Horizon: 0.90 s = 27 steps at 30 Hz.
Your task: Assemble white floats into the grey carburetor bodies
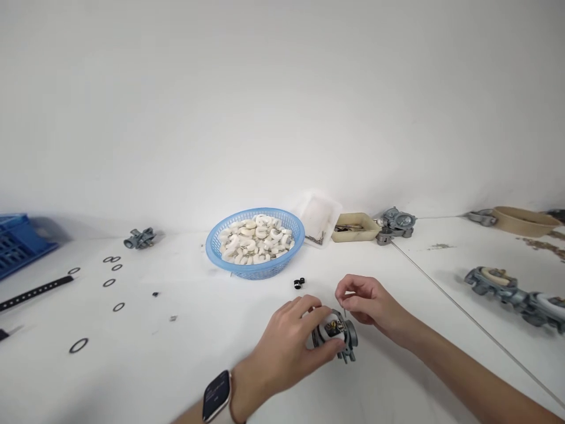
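A grey metal carburetor body rests on the white table, with a white float and small brass parts showing in its upward face. My left hand is closed around its left side, thumb in front and fingers behind. Just above its right rear edge, my right hand pinches a thin metal pin, which points downward near the body. How far the pin's tip is from the carburetor I cannot tell. Part of the float is hidden under my left fingers.
Behind my hands stands a blue basket of white floats, beside a clear tray and a cream tray holding small metal parts. More carburetor bodies lie at right. Black rings are scattered left, near a blue crate.
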Each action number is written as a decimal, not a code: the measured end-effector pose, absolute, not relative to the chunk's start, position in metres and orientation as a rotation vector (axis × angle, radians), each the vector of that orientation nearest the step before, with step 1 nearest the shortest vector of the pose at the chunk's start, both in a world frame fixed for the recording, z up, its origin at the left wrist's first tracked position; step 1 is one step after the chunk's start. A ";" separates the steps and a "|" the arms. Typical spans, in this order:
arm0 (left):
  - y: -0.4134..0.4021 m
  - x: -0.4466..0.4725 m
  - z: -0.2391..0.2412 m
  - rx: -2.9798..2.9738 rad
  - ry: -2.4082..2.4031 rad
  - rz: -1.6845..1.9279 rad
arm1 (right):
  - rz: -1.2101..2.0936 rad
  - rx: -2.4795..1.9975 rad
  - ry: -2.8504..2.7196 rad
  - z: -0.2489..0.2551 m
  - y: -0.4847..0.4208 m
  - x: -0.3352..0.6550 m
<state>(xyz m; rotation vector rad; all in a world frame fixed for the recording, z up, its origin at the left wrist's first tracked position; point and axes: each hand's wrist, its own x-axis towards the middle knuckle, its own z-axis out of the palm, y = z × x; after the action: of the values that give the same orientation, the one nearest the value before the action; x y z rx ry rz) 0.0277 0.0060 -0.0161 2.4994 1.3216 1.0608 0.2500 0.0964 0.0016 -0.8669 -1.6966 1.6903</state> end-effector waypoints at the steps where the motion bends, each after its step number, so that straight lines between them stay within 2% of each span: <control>1: 0.006 0.028 -0.016 2.493 1.317 1.060 | 1.686 -0.865 -1.681 0.002 0.094 0.249; 9: 0.004 0.028 -0.012 2.484 1.299 1.031 | 1.640 -0.853 -1.710 0.006 0.087 0.247; 19: 0.005 0.027 -0.012 2.558 1.323 1.029 | 1.801 -0.899 -1.600 0.009 0.088 0.244; 23: 0.004 0.028 -0.010 2.563 1.334 1.036 | 1.614 -0.851 -1.763 0.005 0.086 0.244; 27: 0.004 0.029 -0.010 2.532 1.349 1.028 | 1.231 -0.695 -2.039 -0.002 0.084 0.248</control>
<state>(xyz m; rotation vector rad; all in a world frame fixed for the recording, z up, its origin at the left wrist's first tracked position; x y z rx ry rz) 0.0289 0.0037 -0.0097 2.5320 1.3486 1.0284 0.2477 0.0842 -0.0018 -0.6952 -2.0392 1.2308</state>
